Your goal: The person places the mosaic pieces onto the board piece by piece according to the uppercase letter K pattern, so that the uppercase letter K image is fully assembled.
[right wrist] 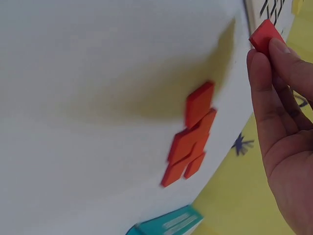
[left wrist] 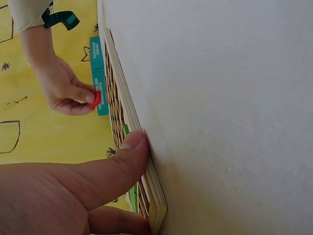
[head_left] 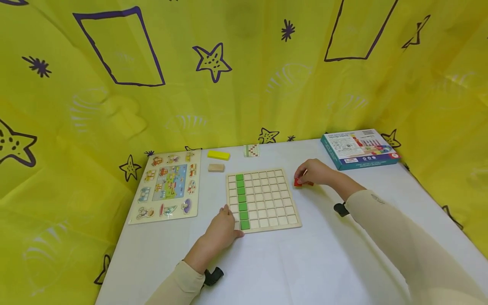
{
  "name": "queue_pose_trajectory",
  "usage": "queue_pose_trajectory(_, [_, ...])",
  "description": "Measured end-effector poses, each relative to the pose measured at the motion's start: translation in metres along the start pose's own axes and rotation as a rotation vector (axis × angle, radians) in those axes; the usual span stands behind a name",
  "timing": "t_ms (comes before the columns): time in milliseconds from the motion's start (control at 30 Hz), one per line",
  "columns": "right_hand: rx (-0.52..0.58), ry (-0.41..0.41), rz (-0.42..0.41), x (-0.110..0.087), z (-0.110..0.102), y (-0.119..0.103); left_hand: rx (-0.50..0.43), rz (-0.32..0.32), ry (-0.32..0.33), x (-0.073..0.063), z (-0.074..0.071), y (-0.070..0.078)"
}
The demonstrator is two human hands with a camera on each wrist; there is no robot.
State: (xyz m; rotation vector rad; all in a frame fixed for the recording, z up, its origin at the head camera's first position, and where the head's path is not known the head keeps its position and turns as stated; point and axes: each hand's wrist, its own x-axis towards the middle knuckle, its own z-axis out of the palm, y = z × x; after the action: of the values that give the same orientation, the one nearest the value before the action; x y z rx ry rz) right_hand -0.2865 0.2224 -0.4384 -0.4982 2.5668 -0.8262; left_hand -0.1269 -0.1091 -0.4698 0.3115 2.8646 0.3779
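Observation:
A wooden grid board (head_left: 268,199) lies on the white table, with green square tiles (head_left: 242,198) filling one column near its left side. My left hand (head_left: 220,226) holds the board's near-left corner, the thumb along the front edge and the fingers at the left edge. Just right of the board's far-right part, my right hand (head_left: 315,171) pinches a red square tile (right wrist: 266,34) between thumb and fingertips, raised above the table. Several more red tiles (right wrist: 183,147) lie in a loose overlapping cluster on the table, mostly hidden behind the right hand in the head view.
Left of the board lies a picture puzzle (head_left: 194,190). Behind the board are a yellow block (head_left: 218,155), a plain wooden block (head_left: 216,168) and a small patterned card (head_left: 251,150). A teal-sided box (head_left: 360,149) sits at the back right, before a yellow curtain (head_left: 244,97).

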Motion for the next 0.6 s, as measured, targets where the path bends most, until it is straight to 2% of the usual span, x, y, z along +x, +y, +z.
queue_pose_trajectory(133, [0.007,-0.009,-0.039,0.012,0.008,-0.02,0.004,-0.009,0.001,0.0,0.0,0.001])
queue_pose_trajectory(400, [0.027,-0.077,-0.081,0.033,0.03,-0.058,0.012,-0.009,0.001,0.0,0.001,0.0])
queue_pose_trajectory(600, [0.023,-0.112,-0.139,0.047,0.05,-0.079,0.007,-0.011,0.0,0.0,0.001,0.001])
